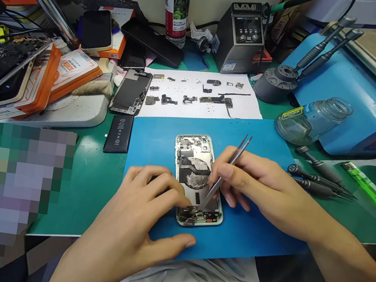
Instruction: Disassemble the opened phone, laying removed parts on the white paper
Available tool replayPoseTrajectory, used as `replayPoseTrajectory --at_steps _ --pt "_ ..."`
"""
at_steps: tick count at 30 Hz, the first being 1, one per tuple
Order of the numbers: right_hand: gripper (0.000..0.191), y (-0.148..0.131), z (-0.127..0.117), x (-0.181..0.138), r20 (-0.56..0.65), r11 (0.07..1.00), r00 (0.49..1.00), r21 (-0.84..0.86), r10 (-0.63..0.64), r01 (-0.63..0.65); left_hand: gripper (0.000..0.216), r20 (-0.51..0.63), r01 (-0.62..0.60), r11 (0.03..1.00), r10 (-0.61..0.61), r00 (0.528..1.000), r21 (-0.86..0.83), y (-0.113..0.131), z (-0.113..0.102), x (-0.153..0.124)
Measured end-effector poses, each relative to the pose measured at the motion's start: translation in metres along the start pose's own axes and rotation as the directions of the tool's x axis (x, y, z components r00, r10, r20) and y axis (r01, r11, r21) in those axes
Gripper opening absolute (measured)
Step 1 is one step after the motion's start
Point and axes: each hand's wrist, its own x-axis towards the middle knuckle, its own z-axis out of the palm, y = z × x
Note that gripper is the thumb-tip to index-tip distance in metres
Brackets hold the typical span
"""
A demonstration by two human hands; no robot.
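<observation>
An opened phone body (192,160) with a pale green frame lies on a blue mat (265,138), its insides showing. My right hand (255,183) is closed around metal tweezers (225,172), and their tips reach into the lower part of the phone. Resting on the mat at the phone's lower left is my left hand (144,205). Its fingertips press on the phone's bottom edge while the thumb lies flat on the mat.
A black battery (119,133) lies left of the mat. Small phone parts sit on a white sheet (248,107) behind, next to a phone screen (130,92). Screwdrivers (318,180), a glass jar (312,119) and a green lighter (367,185) are on the right; a soldering station (241,36) and a bottle (176,6) stand at the back.
</observation>
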Motion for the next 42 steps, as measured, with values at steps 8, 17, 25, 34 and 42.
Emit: replayPoseTrajectory --at_steps 8,17,25,34,42 --pt "0.035 -0.001 0.013 0.001 0.015 0.984 1.000 0.179 0.001 -0.004 0.005 -0.019 0.028 0.999 -0.027 0.999 0.025 0.002 0.002 -0.001" --pt "0.044 0.004 0.015 0.005 0.041 0.965 0.999 0.259 0.022 -0.032 0.007 -0.072 0.102 0.986 -0.093 0.993 0.130 0.018 0.012 -0.003" --pt "0.051 0.003 0.015 0.000 0.018 0.972 1.000 0.236 0.011 -0.015 0.006 -0.022 0.225 0.969 -0.224 0.974 0.104 0.033 0.003 0.008" --pt "0.049 0.005 0.016 -0.001 0.023 0.966 0.999 0.259 -0.031 0.024 0.006 -0.024 0.230 0.964 -0.229 0.973 0.134 0.040 0.002 0.000" --pt "0.043 0.011 0.016 -0.008 -0.201 0.955 0.967 0.218 -0.159 0.202 0.007 -0.075 0.175 0.948 -0.161 0.984 0.265 0.044 0.008 -0.002"
